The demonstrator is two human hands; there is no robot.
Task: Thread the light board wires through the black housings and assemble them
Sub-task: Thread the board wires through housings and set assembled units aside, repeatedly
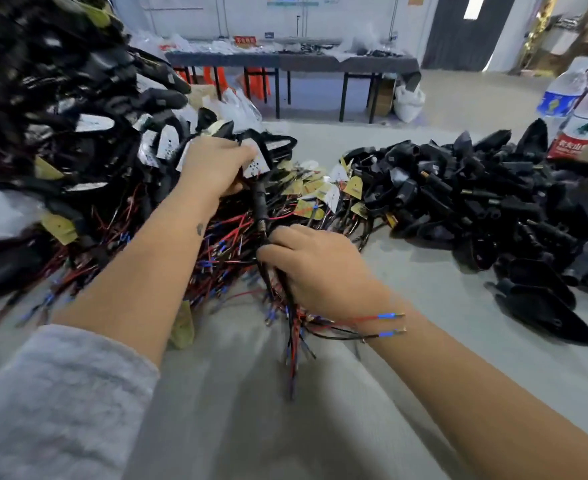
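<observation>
L hand (pixel 216 164) pinches a light board (pixel 256 164) at the black housing (pixel 260 199) top while R hand (pixel 320 268) grips the red/black wires (pixel 294 341) below, prob. to pull them taut thru, over the tabletop (pixel 441 306).

Even, bright indoor light fills the room, soft and diffuse, with no hard glare. Shadows are faint: a pale one lies under the right hand (pixel 323 268) and wires (pixel 294 341) on the grey table (pixel 424 289). The wide lens bends the edges, so the far table (pixel 292 62) and door (pixel 465 29) lean. Motion blur smears the pile (pixel 53 109) at upper left and the bottles (pixel 583 102) at right. The sleeve (pixel 53 403) at lower left is soft. The centre is sharper, though slightly smeared.
</observation>
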